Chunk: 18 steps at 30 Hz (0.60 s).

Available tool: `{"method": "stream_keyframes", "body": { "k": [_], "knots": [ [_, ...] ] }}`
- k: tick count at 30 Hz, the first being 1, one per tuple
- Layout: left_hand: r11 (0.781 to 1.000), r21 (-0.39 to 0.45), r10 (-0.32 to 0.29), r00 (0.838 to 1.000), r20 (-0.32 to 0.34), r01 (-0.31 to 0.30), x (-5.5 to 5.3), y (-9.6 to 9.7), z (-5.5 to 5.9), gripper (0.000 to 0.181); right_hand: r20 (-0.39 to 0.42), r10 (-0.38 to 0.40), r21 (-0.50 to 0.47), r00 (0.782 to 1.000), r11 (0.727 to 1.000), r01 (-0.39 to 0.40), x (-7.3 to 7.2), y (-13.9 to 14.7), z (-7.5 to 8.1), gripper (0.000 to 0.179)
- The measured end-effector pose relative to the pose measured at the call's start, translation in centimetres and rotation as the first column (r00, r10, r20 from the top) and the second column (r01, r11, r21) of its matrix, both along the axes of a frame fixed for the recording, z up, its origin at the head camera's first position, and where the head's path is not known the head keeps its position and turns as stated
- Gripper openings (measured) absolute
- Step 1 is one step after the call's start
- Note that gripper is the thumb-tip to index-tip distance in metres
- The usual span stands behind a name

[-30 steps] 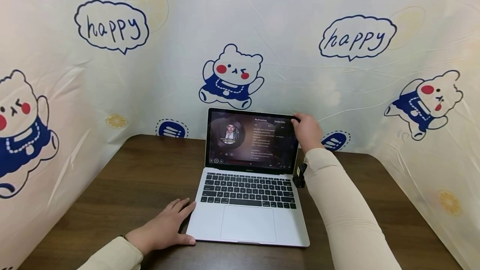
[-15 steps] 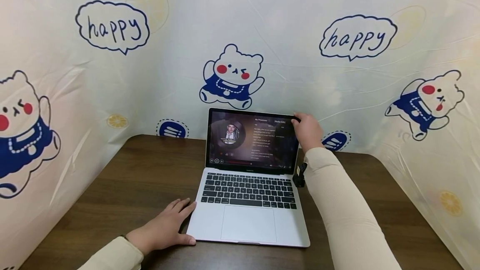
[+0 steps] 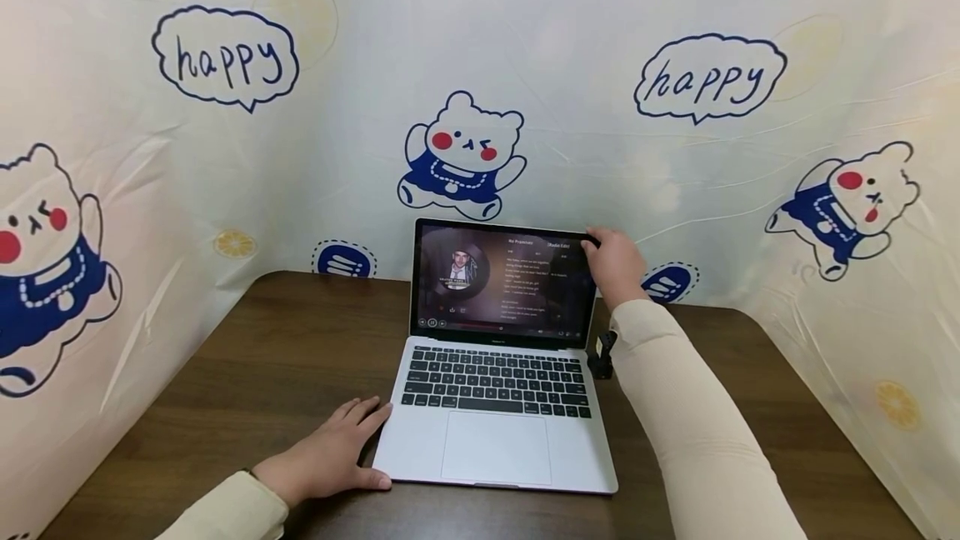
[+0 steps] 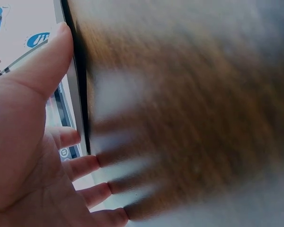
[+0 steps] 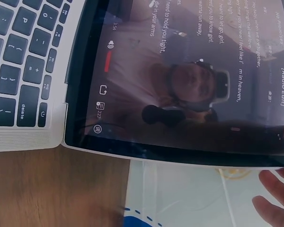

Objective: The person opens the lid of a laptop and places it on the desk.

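A silver laptop (image 3: 495,448) stands unfolded on the brown wooden table, its lit screen (image 3: 525,282) showing a music player with lyrics. My left hand (image 3: 322,457) lies beside the base at its front left, fingers spread on the table and thumb against the laptop's edge. In the left wrist view, the thumb of that left hand (image 4: 19,123) lies along the laptop's side. My right hand (image 3: 617,263) pinches the screen's top right corner, thumb in front and fingers behind. Only the fingers of the right hand (image 5: 274,189) show in the right wrist view, at that corner.
A pale curtain (image 3: 337,148) printed with bears and "happy" bubbles hangs behind the table (image 3: 300,340) and at both sides. A small black wrist camera (image 3: 602,354) sits under the right forearm, close to the laptop's right edge.
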<state>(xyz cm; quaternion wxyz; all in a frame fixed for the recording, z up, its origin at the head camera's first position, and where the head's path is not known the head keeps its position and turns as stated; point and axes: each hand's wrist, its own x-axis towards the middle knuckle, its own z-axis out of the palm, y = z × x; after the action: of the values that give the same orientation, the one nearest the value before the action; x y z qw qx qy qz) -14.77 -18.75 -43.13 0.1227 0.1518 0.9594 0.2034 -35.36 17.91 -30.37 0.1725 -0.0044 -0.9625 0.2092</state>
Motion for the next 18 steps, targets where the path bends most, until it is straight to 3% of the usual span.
{"method": "stream_keyframes", "body": {
  "k": [18],
  "knots": [
    [1.0,0.006,0.009,0.999,0.033,-0.009,-0.2,0.0,0.2,0.097,-0.011,0.024,0.006,1.0,1.0,-0.024,1.1,0.4,0.3,0.041]
  ]
}}
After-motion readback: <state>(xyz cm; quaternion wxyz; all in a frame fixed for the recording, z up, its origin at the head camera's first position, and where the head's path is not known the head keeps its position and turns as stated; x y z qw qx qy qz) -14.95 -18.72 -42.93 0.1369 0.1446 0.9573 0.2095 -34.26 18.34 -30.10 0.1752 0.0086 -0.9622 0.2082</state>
